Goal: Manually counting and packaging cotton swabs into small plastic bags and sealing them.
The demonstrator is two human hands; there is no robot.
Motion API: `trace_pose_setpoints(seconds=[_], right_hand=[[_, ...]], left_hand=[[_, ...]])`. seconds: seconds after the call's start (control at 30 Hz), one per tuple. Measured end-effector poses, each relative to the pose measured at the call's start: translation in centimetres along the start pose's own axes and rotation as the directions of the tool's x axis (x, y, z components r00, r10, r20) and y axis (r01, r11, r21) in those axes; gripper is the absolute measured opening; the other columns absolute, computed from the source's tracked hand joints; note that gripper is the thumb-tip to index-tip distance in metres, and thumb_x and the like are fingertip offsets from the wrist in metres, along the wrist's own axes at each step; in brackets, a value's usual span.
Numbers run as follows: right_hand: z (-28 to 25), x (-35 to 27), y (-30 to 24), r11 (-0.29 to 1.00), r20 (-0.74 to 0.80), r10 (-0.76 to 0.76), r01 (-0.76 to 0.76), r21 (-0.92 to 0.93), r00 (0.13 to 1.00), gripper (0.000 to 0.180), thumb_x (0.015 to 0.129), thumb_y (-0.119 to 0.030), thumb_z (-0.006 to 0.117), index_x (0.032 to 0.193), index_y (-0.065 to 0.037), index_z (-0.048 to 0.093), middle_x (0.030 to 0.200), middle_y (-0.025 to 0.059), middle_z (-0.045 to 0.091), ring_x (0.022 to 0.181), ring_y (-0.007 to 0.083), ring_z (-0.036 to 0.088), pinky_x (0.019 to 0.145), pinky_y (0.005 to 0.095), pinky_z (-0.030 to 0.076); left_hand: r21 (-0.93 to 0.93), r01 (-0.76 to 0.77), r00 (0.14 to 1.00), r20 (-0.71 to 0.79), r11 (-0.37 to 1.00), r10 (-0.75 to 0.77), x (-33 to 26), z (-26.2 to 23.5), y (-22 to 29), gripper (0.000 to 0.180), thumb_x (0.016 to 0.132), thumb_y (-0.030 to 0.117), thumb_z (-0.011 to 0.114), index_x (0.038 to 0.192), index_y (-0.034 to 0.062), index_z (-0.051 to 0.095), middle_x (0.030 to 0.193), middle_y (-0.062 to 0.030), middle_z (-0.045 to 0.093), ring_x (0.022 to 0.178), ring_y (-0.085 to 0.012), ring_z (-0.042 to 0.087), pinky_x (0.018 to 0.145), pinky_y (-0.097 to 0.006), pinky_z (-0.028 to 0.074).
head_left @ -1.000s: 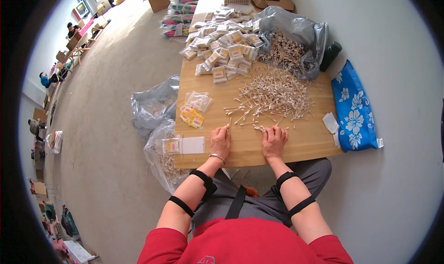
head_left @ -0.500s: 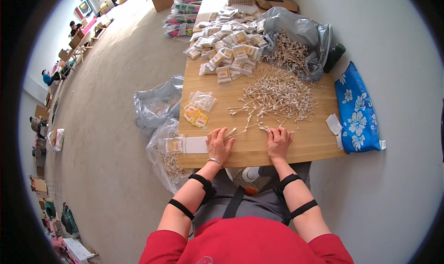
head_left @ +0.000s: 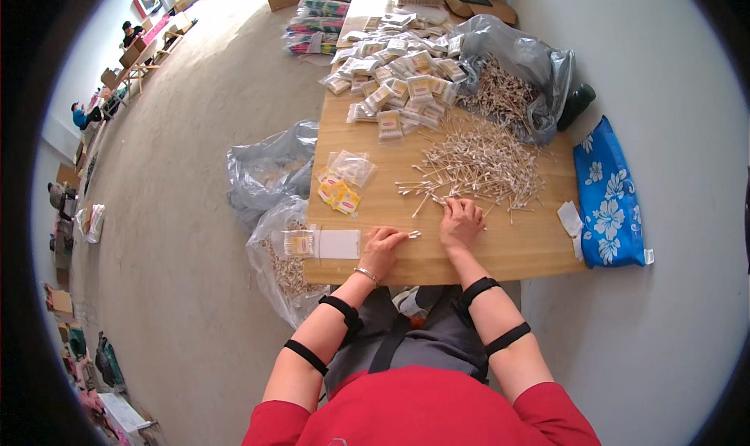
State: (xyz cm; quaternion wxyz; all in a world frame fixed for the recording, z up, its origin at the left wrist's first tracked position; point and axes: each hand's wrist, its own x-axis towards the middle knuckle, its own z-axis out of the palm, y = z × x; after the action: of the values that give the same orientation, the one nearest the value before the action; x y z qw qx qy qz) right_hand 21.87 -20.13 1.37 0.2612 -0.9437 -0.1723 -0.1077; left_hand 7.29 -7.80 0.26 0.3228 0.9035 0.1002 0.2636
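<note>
My left hand [head_left: 380,247] rests near the table's front edge, its fingers closed on a few cotton swabs [head_left: 415,234] whose white tips poke out to the right. My right hand [head_left: 462,224] is at the near edge of a loose heap of cotton swabs [head_left: 484,165]. Its fingers are pinched together around swab ends. Left of my left hand lies a white card strip [head_left: 341,244]. A small clear bag of swabs with a yellow label [head_left: 298,244] sits at the strip's left end, over the table's edge.
Yellow cards [head_left: 337,194] and clear empty bags [head_left: 351,167] lie at the left. Many filled swab packets [head_left: 391,90] are piled farther back, beside a grey plastic bag of swabs [head_left: 500,90]. A blue floral pouch [head_left: 608,196] and a dark bottle [head_left: 576,106] stand right.
My right hand has moved forward and slightly left to the heap. The swabs in my left hand now sit closer together. The whole view has shifted a little.
</note>
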Motion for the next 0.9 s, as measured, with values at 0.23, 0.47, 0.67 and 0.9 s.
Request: trace_pose_setpoints(seconds=[0.23, 0.47, 0.67, 0.9], right_hand=[[2.3, 3.3, -3.2, 0.893, -0.035, -0.451, 0.450, -0.027, 0.892, 0.027, 0.078, -0.018, 0.061, 0.105, -0.019, 0.064, 0.107, -0.0014, 0.054, 0.108, 0.0206, 0.045, 0.096, 0.0378, 0.031], [2.2, 0.1, -4.5, 0.901, 0.200, -0.434, 0.418, 0.119, 0.879, 0.015, 0.077, -0.017, 0.061, 0.089, -0.018, 0.070, 0.097, -0.0017, 0.058, 0.100, 0.0212, 0.048, 0.094, 0.0388, 0.033], [0.2, -2.8, -2.7, 0.837, 0.122, -0.514, 0.465, 0.288, 0.849, 0.023, 0.075, -0.013, 0.063, 0.097, -0.016, 0.068, 0.099, 0.0000, 0.057, 0.103, 0.0226, 0.048, 0.094, 0.0403, 0.033], [-1.4, -0.7, -0.7, 0.748, 0.062, -0.652, 0.628, 0.214, 0.755, 0.025, 0.076, -0.014, 0.064, 0.100, -0.015, 0.066, 0.100, -0.0007, 0.058, 0.104, 0.0232, 0.048, 0.094, 0.0412, 0.033]], left_hand=[[-0.039, 0.001, 1.000, 0.014, 0.999, 0.000, 0.1, -0.3, 0.4, 0.024, 0.076, -0.002, 0.056, 0.092, 0.0098, 0.069, 0.090, -0.0085, 0.062, 0.091, -0.0287, 0.056, 0.082, -0.037, 0.046], [-0.007, 0.091, 0.994, -0.055, 0.996, -0.091, -0.2, -0.6, 1.0, 0.036, 0.076, 0.002, 0.060, 0.112, 0.0067, 0.058, 0.110, -0.0153, 0.055, 0.105, -0.0331, 0.050, 0.093, -0.042, 0.040], [0.106, 0.118, 0.992, -0.064, 0.987, -0.111, 0.6, -0.8, 1.8, 0.052, 0.075, 0.008, 0.065, 0.124, 0.0014, 0.049, 0.132, -0.0175, 0.043, 0.126, -0.0358, 0.037, 0.107, -0.044, 0.028], [0.083, 0.095, 0.995, 0.003, 0.992, -0.096, 0.1, 0.0, -0.2, 0.044, 0.078, 0.008, 0.063, 0.121, 0.0059, 0.054, 0.127, -0.0154, 0.050, 0.126, -0.0330, 0.039, 0.108, -0.044, 0.028]])
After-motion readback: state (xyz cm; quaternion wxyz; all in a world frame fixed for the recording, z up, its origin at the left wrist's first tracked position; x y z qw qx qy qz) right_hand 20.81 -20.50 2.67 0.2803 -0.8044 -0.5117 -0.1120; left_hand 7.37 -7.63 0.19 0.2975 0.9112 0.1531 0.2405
